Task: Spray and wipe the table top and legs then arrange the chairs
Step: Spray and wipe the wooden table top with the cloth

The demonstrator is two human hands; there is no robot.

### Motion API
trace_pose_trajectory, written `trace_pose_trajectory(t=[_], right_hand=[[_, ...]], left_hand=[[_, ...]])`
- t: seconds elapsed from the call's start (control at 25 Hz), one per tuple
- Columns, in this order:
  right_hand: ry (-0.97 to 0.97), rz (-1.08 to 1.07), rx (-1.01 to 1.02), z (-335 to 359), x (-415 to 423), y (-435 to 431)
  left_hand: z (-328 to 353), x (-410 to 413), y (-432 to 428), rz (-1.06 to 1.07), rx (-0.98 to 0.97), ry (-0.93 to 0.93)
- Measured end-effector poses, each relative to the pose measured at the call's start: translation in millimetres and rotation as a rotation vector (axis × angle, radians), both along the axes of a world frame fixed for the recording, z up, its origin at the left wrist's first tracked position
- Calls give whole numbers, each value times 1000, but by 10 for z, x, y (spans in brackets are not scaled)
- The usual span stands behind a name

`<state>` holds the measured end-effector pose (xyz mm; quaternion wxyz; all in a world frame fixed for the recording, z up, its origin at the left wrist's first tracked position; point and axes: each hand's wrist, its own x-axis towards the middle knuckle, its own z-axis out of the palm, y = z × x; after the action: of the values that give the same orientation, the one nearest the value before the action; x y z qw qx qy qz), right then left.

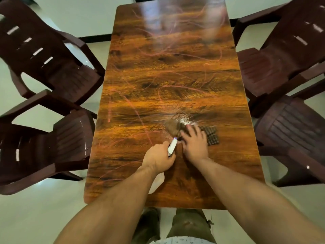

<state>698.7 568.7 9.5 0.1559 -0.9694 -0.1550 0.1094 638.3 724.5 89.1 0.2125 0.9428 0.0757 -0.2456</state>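
Note:
A long glossy wooden table runs away from me, marked with pink scribble lines. My left hand grips a white spray bottle, its purple-tipped nozzle aimed forward over the table; the bottle's pale body shows below my wrist. My right hand lies flat with spread fingers on a dark brown cloth on the table's near right part. A wet, shiny patch spreads just beyond the cloth.
Two dark brown plastic chairs stand on the left, one far and one near, and two on the right, far and near, all angled toward the table. Pale tiled floor surrounds everything. My legs are at the table's near edge.

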Motion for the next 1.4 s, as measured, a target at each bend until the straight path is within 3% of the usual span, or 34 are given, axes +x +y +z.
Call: trace_pose_trajectory(t=[0.04,0.08,0.12,0.2,0.24,0.28,0.36,0.4,0.44,0.56,0.6,0.72,0.76,0.8,0.92,0.96,1.04,1.12,1.2,1.32,1.4], right_hand=[[-31,270,2,-46,-115,-162],[-38,377,2,-35,-116,-343],[8,216,-4,-26,-104,-455],[89,-411,-18,92,-274,-402],[125,-574,-20,171,-504,-189],[130,-486,-22,204,-754,104],[83,21,-7,78,-1311,369],[82,177,24,57,-1461,289],[112,130,26,69,-1522,165],[171,-603,-7,134,-1762,226],[169,-624,-20,193,-1880,460],[37,-41,-18,-7,-2272,869],[29,35,7,-3,-2268,737],[57,-35,15,0,-2241,579],[137,-653,-45,110,-2340,607],[118,-646,-29,133,-2396,841],[95,-267,60,88,-2531,1298],[92,102,70,66,-2569,1227],[157,15,-65,122,-2395,878],[238,-433,-141,164,-2245,843],[210,-347,-124,178,-2284,1344]], left_hand=[[7,-51,21,-26,-5,-4],[19,-102,60,-52,-6,-5],[25,-142,113,-76,-12,-8],[45,-243,217,-86,-27,-1],[61,-307,268,-93,-30,5],[76,-383,323,-122,-31,6],[108,-556,439,-201,-31,-8],[124,-657,507,-230,-39,-13],[138,-753,588,-255,-54,-19],[122,-1026,816,-290,-70,-20],[109,-1130,887,-302,-60,-19],[75,-1429,1070,-346,-49,-13],[75,-1499,1118,-355,-50,-9],[65,-1566,1168,-361,-51,-6],[21,-1750,1315,-327,-76,-6],[20,-1790,1354,-313,-78,-18],[35,-1819,1432,-299,-69,-44],[62,-1795,1486,-308,-49,-57],[92,-1756,1534,-315,-45,-72],[102,-1733,1693,-285,-40,-80],[87,-1714,1821,-257,-20,-105]])
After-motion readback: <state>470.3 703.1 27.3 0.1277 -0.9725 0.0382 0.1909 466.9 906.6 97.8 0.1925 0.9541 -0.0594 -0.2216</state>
